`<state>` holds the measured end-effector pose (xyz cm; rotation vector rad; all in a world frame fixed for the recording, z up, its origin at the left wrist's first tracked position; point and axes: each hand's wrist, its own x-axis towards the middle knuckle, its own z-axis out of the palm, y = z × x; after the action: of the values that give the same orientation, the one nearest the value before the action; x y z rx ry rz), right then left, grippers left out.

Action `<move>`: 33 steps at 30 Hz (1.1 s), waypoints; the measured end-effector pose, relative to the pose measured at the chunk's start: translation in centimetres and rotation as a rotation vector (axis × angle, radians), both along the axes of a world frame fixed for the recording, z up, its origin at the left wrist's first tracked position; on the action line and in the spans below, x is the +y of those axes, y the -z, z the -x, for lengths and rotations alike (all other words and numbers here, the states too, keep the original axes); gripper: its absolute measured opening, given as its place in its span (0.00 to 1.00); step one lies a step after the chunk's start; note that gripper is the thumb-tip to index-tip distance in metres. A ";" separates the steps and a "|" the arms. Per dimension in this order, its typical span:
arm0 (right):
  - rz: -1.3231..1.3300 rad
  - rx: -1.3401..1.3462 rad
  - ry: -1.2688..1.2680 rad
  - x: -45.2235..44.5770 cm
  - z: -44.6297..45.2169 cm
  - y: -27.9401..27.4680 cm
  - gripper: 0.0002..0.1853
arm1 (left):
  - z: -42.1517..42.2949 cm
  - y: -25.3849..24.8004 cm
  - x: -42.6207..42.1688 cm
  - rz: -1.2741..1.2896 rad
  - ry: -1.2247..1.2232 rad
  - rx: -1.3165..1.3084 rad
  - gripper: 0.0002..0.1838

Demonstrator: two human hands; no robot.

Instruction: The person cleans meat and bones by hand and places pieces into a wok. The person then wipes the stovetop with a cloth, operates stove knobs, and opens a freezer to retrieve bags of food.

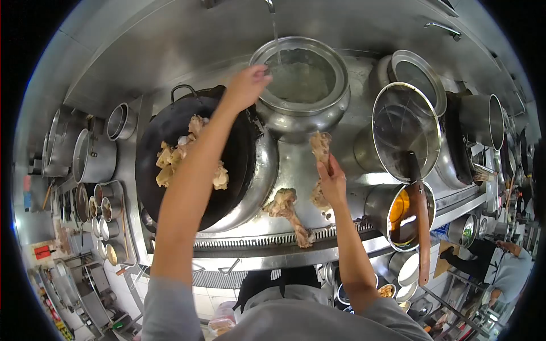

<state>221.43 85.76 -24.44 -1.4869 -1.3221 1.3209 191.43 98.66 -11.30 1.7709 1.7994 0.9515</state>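
My right hand (333, 183) grips a large meaty bone (321, 145) and holds it upright over the steel counter. Below it, two more bones lie on the counter: one bone (289, 213) reaches over the slotted drain by the front edge, and another bone (319, 196) is partly covered by my right hand. My left hand (247, 88) is at the near left rim of a wide steel pot (304, 111) of water, its fingers curled; anything in them is hidden. Under my left forearm, several pale bone pieces (170, 162) sit in a black wok (153, 193).
Water runs from a tap (271, 7) into the pot. Rightward are a big strainer (406, 133), a pot of orange oil (398, 219) and a wooden-handled tool (422, 233) across it. Steel pots (96, 159) stand at left. Another person (509, 273) is far right.
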 end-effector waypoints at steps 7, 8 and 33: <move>-0.181 -0.092 0.052 2.6 2.6 -0.2 0.26 | -8.2 4.3 5.8 0.755 0.306 -0.318 0.24; -0.223 -0.127 0.074 3.2 2.8 0.2 0.25 | -9.1 3.1 4.6 0.755 0.317 -0.308 0.24; 0.261 0.460 -0.049 8.2 3.0 -2.3 0.12 | -8.1 3.9 1.8 0.201 0.141 -0.073 0.18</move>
<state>218.45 93.97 -22.14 -1.2145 -0.9189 1.7919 199.50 100.42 -15.18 1.6896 1.6397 0.7419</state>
